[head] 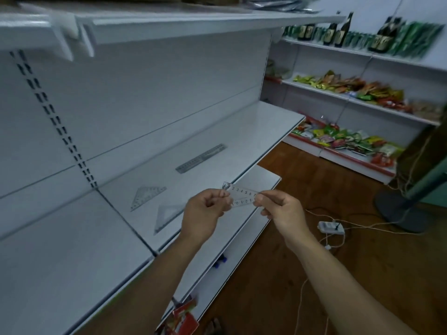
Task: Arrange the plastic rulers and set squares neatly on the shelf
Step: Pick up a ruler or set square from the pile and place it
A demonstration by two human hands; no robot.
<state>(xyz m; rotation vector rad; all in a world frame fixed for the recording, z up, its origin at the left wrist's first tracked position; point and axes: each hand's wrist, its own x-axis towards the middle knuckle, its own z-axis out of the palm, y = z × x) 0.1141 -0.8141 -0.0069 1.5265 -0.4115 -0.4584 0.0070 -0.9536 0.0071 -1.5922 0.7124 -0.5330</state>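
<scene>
A short clear plastic ruler (242, 195) with black numbers is held in the air just off the front edge of the white shelf (266, 122). My left hand (205, 211) pinches its left end and my right hand (280, 211) pinches its right end. Three clear pieces lie flat on the shelf. A long ruler (200, 158) lies furthest back. A set square (147, 197) lies nearer the front. A second set square (167, 217) lies partly behind my left hand.
An upper shelf (193, 25) overhangs the shelf. A lower shelf (242, 238) sticks out beneath it. Side shelves at right hold bottles (338, 32) and snack packets (350, 88). A power strip (331, 227) with cables and a stand base (399, 211) sit on the wooden floor.
</scene>
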